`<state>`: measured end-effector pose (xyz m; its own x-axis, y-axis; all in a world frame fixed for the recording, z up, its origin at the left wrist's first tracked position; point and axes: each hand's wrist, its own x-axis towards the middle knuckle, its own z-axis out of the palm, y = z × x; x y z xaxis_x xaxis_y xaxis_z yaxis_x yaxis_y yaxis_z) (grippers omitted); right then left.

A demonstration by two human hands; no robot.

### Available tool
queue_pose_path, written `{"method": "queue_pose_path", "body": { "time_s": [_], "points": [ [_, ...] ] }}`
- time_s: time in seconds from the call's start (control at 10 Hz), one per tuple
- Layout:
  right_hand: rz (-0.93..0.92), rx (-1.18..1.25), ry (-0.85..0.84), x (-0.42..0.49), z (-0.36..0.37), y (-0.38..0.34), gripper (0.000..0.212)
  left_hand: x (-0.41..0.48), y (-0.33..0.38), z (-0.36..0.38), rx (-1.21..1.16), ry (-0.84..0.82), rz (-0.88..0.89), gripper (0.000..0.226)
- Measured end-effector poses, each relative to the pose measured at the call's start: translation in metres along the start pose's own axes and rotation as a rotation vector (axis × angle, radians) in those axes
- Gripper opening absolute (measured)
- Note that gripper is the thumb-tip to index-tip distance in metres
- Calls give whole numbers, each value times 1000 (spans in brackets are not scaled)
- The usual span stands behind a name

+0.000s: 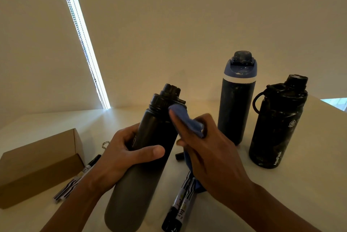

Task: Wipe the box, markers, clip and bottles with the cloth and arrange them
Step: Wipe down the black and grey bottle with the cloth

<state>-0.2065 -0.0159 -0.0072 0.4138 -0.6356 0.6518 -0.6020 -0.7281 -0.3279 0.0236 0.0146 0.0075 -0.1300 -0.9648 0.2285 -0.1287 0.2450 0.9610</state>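
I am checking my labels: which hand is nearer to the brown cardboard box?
Left. The left hand grips the tilted dark grey bottle just right of the brown cardboard box; the right hand, holding the blue cloth, is beyond that bottle.

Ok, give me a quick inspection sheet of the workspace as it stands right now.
Surface: white table.
Job's things: grey bottle tilted in hand; blue-lidded bottle and loop-handled bottle upright at back right, both smudged; box at left; left markers lying beside the box; front markers lying near the table's front edge; clip just right of the box.
Clutter: nothing seen.
Hands: left hand grips the grey bottle's middle; right hand holds the cloth against its neck.
Cables: nothing seen.
Surroundings: plain wall, bright window strip with a bead chain.
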Motion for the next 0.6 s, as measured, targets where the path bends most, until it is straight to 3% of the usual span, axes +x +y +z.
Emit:
{"method": "queue_pose_path", "body": {
  "time_s": [0.2, 0.3, 0.4, 0.5, 0.6],
  "points": [
    [-5, 30, 127, 11, -4, 1, 37, -1, 2, 1, -63, -28, -12, 65],
    [-86, 13, 6, -1, 5, 0, 37, -2, 1, 1, -97, -24, -13, 67],
    [-10, 89, -100, 4, 12, 8, 74, -3, 3, 0, -131, -25, -31, 68],
    [92, 108, 58, 13, 12, 16, 38, -2, 1, 0, -135, -58, -35, 65],
    [-22, 93, -33, 2, 7, 7, 33, -3, 0, -1, -151, -44, -21, 65]
  ]
}}
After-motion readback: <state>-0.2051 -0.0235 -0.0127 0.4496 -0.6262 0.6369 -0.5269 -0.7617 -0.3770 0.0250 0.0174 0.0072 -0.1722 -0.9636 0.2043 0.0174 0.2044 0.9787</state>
